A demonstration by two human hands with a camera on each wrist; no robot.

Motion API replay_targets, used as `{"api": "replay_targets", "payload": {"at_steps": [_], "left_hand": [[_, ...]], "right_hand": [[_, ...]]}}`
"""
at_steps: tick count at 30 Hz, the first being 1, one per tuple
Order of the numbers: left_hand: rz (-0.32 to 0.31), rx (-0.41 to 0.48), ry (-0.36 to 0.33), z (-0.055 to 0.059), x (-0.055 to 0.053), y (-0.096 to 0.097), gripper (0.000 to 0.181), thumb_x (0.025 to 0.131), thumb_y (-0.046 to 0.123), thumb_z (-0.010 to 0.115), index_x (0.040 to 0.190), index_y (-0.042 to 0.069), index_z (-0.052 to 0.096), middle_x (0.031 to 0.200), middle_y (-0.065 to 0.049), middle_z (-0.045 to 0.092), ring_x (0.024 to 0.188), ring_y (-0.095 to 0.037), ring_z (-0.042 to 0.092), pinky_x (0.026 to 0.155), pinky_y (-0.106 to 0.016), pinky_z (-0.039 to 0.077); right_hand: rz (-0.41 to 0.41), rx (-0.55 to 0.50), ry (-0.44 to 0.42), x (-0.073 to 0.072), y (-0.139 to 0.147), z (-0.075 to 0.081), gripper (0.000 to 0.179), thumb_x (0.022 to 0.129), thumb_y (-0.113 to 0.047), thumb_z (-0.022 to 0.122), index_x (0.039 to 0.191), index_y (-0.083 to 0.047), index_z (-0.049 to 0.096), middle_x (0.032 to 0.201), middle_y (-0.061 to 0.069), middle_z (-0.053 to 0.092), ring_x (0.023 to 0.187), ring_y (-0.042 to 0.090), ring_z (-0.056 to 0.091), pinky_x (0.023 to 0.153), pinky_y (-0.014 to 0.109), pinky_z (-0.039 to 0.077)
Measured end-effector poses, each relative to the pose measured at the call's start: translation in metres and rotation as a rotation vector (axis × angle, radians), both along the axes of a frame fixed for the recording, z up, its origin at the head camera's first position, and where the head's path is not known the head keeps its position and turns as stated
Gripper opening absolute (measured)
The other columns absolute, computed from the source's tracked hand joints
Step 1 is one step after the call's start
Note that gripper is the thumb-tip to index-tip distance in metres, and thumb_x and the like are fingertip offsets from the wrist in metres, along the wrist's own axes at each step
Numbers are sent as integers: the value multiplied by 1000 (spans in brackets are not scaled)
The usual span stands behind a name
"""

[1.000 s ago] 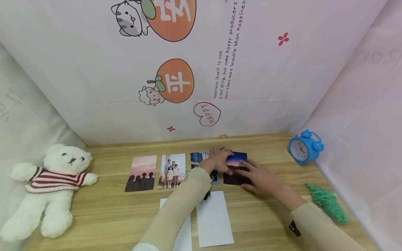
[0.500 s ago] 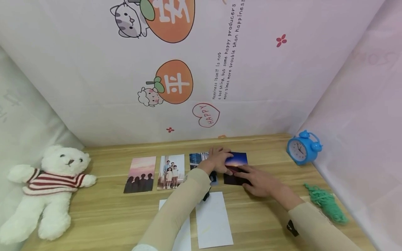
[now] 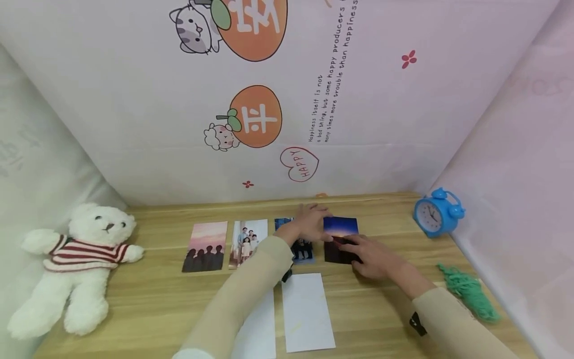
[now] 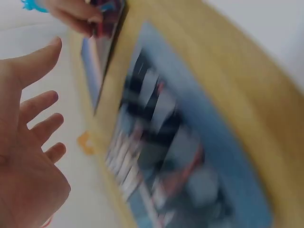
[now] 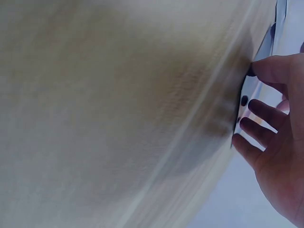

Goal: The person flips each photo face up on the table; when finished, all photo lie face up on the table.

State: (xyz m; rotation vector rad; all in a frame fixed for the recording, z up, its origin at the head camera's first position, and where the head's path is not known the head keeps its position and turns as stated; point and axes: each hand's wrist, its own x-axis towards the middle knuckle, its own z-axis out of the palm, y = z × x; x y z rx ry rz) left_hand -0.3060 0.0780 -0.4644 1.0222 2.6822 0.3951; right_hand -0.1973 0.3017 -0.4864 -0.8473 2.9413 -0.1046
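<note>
At the left of the head view a white teddy bear (image 3: pixel 85 264) lies on the wooden table (image 3: pixel 143 299). Next comes a pink-sky photo (image 3: pixel 206 247), its long axis running up the frame and its top leaning slightly right, then a family photo (image 3: pixel 246 239), partly behind the left forearm. Below, two white cards (image 3: pixel 308 314) lie lengthwise, the left one half covered by that forearm.

The left hand (image 3: pixel 309 222), right of the frame's middle, is over a group photo (image 3: pixel 304 252). Its fingers are spread and hold nothing; the left wrist view shows them apart from the blurred group photo, which slants there from upper left to lower right.

Just right of it is the sunset photo (image 3: pixel 341 227), upright in the head view, blue sky at top and dark end below. The right hand (image 3: pixel 372 257) touches its right side and lower part with loosely extended fingers. The right wrist view, with the photo nearly edge-on at the right, shows the thumb at its edge and gaps between the fingers.

Farther right stand a blue alarm clock (image 3: pixel 434 214) and, below it, green yarn (image 3: pixel 468 291).
</note>
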Motion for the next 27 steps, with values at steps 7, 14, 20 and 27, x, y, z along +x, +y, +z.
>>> {"api": "replay_targets", "payload": {"at_steps": [7,14,20,27], "left_hand": [[-33,9,34,24,9,-50,68,96,45,70,156,21,48,171,-4,35,163,-35,17,131,-66,7],[5,-40,75,30,43,-116,73,95,40,74,158,18,44,172,-5,32,163,-35,17,131,-64,11],[-23,-19,65,30,69,-152,68,94,33,75,154,16,49,168,-10,38,158,-38,29,128,-66,19],[-20,-49,47,22,93,-179,48,90,27,79,135,15,66,133,-5,67,125,-26,62,112,-49,50]], "right_hand": [[25,-1,119,3,-16,9,46,98,-21,65,144,-16,61,152,22,56,135,45,59,107,60,52],[167,-91,154,22,-67,17,45,99,-26,65,142,-14,63,151,20,58,139,40,56,113,58,49],[259,-83,125,40,-109,25,47,98,-33,68,143,-20,61,151,14,59,135,36,60,111,53,53],[449,17,146,67,-153,24,54,100,-47,62,148,-26,55,154,9,56,140,34,58,114,49,51]]}}
